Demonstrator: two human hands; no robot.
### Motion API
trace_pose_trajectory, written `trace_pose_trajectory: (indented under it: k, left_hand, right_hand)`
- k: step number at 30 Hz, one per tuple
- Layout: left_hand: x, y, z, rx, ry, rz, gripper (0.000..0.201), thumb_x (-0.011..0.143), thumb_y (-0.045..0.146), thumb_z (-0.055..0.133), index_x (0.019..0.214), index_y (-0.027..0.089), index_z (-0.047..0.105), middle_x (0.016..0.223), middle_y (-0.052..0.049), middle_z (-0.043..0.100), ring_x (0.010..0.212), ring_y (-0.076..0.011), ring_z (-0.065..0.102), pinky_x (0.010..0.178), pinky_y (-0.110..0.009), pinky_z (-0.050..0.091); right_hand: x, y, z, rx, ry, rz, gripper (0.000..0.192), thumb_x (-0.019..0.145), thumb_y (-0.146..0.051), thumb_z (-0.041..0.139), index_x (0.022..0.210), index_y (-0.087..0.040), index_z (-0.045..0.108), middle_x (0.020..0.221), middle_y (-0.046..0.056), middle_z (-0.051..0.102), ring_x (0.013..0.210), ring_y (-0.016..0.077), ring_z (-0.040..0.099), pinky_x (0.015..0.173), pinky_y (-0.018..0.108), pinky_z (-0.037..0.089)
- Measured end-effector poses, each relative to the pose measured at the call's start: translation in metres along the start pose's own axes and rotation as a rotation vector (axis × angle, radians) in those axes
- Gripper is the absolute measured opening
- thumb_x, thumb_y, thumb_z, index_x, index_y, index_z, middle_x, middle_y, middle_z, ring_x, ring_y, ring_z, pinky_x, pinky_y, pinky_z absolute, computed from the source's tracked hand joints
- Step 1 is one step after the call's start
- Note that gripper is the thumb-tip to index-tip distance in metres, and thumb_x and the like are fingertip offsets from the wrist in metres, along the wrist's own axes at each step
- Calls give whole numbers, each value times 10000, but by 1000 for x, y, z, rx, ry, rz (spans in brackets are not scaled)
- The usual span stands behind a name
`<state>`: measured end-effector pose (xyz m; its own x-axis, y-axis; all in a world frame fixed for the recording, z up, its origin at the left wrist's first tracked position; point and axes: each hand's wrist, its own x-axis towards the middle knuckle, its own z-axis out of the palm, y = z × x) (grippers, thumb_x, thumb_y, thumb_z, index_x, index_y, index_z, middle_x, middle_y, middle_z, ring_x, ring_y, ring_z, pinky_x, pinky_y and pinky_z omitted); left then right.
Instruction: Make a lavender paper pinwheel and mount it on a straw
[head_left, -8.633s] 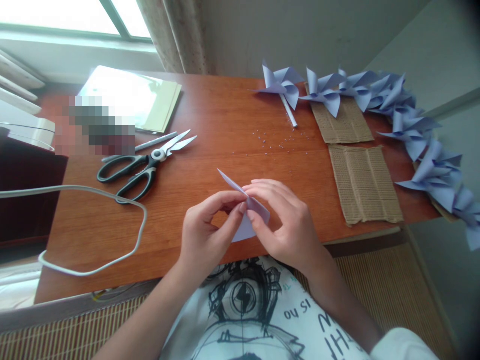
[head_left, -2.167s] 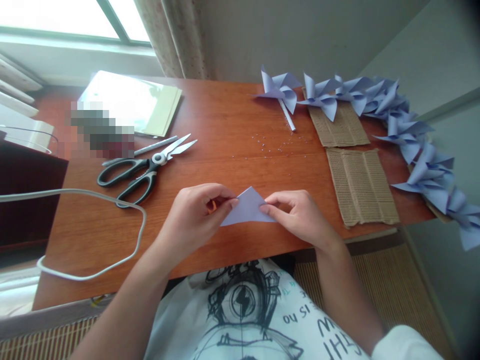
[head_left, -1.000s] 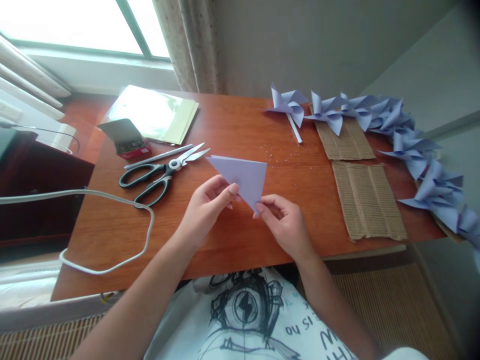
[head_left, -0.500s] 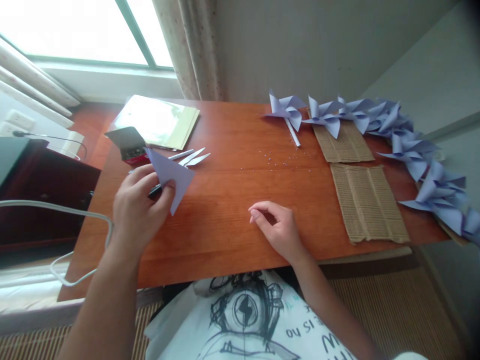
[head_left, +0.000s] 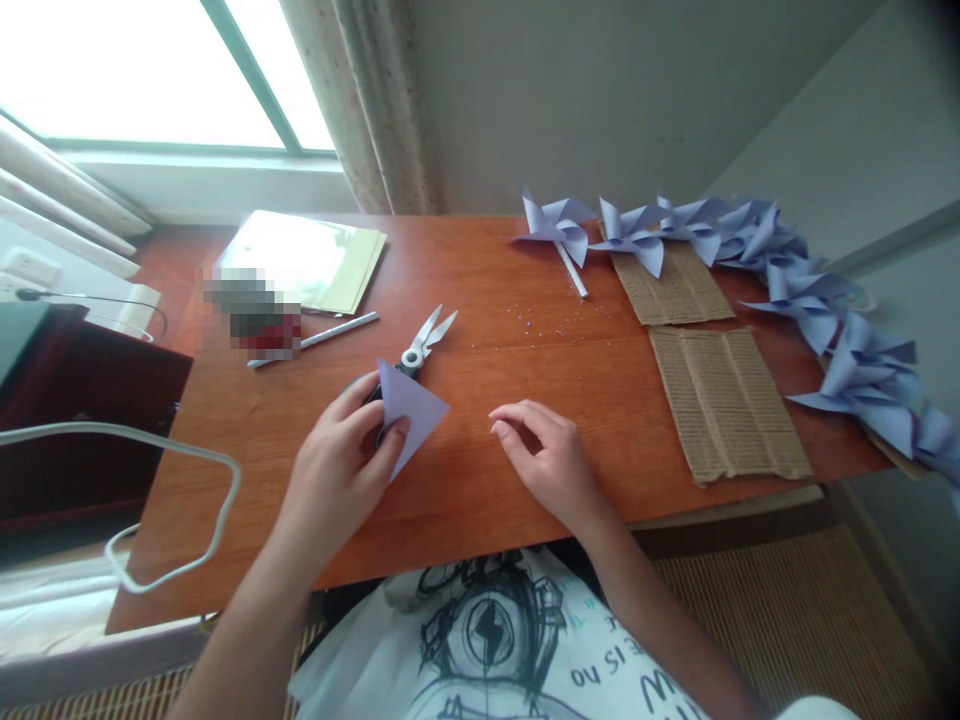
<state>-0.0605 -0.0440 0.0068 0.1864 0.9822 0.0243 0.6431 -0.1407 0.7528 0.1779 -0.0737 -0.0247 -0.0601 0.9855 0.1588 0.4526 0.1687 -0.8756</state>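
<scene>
Pinching folded paper [head_left: 420, 412], left hand [head_left: 337, 465] (scissors [head_left: 412, 358] too, apparently).

Bare wood on the reddish-brown wooden table [head_left: 465, 510] left a passage between the left hand [head_left: 337, 460] and the right hand [head_left: 547, 455]. The folded lilac paper triangle [head_left: 416, 415] narrowed it on the left, and steel-bladed, black-handled scissors [head_left: 412, 355] slanted across farther up. A second lane ran between the right hand and the near brown corrugated cardboard square [head_left: 727, 400]. Lilac paper pinwheels [head_left: 874, 355] crowded the far right edge. Near left, a looped white cable [head_left: 180, 443] barred the way; far left, a thin pale rod [head_left: 341, 330] did.
</scene>
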Motion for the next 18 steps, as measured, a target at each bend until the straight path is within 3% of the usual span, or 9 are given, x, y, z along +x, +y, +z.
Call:
trace_pose_trajectory:
  k: [6,10,14,18]
  left_hand:
    - [-3,28,16,-537,-179,-78,223,928,339,649,1071,221,774,1386,-113,628,1255,-324,594,1027,-355,480]
    - [-2,39,32,-726,-234,-163,246,912,353,687,1083,209,790,1367,-114,644,1241,-318,597,1014,-340,482]
    - [-2,48,47,-989,-282,-322,325,910,368,701,1188,207,751,1174,-102,746,1060,-270,671,920,-326,507]
    - [-1,53,50,-1103,-313,-405,294,886,348,732,1130,189,775,1078,-100,774,945,-235,689,853,-298,510]
  right_hand:
    - [5,2,-4,-119,-15,-57,195,983,-176,518,1054,-224,693,1019,64,747,974,210,681,905,344,528]
    - [4,5,-8,-212,-23,-57,204,968,-156,530,1080,-206,694,1054,78,740,996,228,666,913,359,524]
    - [3,7,-11,-386,23,-50,223,933,-123,558,1092,-176,705,1078,92,731,1022,260,632,928,384,509]
    - [3,3,-14,-556,56,-11,196,931,-172,585,1065,-171,729,1033,97,745,972,285,616,883,408,504]
